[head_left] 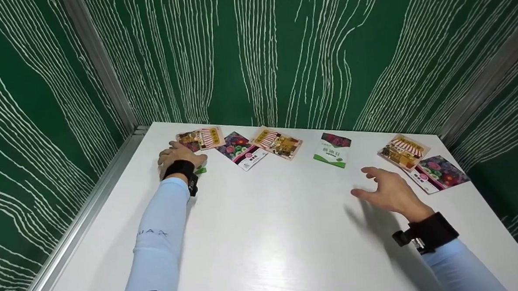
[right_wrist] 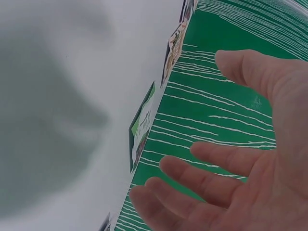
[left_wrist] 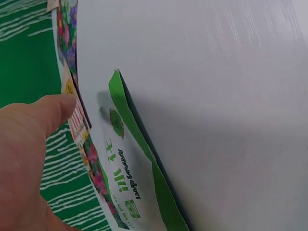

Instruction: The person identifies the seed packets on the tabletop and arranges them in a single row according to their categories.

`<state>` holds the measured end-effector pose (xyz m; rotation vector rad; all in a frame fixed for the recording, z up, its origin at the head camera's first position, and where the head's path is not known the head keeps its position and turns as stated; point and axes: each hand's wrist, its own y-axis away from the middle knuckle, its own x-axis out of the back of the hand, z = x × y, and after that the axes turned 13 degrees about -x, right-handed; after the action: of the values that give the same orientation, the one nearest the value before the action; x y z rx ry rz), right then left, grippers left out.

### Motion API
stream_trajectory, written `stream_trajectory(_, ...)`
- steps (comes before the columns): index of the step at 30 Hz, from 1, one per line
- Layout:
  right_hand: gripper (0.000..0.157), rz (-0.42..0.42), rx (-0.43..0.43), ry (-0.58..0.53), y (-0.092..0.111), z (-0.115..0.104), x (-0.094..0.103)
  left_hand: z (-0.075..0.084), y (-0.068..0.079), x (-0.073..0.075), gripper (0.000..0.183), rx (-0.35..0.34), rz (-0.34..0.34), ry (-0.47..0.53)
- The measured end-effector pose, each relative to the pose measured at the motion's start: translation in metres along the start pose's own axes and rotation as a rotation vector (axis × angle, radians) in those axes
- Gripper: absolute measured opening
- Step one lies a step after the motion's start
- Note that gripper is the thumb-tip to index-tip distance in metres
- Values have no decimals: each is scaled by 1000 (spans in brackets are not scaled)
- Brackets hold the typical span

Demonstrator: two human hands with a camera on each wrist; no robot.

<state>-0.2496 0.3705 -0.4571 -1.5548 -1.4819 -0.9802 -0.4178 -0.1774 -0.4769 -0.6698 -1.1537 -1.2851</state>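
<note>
My left hand [head_left: 178, 157] reaches over the back left of the white table, above a white and green packet [left_wrist: 126, 166] with printed lettering. Only a green corner of that packet shows past the hand in the head view. In the left wrist view the thumb is stretched out, apart from the packet, and the other fingers are hidden. My right hand [head_left: 390, 190] hovers over the right side, fingers spread and holding nothing. Nearest to it are another white and green packet [head_left: 332, 150], a striped-awning packet [head_left: 402, 151] and a purple flower packet [head_left: 444, 172].
Along the back of the table [head_left: 267, 228] lie a striped-awning packet [head_left: 208, 138] beside the left hand, a flower packet [head_left: 244, 150] and another awning packet [head_left: 278, 142], some overlapping. Green walls [head_left: 298, 52] with white streaks and metal posts [head_left: 102, 60] enclose the table.
</note>
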Motion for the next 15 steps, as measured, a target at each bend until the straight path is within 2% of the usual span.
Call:
stream_trajectory(9, 85, -36, -20, 2, 0, -2, -2, -4, -4, -4, 132, 54, -40, -80)
stream_trajectory(11, 89, -49, -31, -1, 0, -3, -1, -7, -5, -3, 134, 40, -38, -64)
stream_trajectory(15, 96, -63, -52, -3, -1, -4, -1, -13, -8, -2, 138, 15, -29, 30)
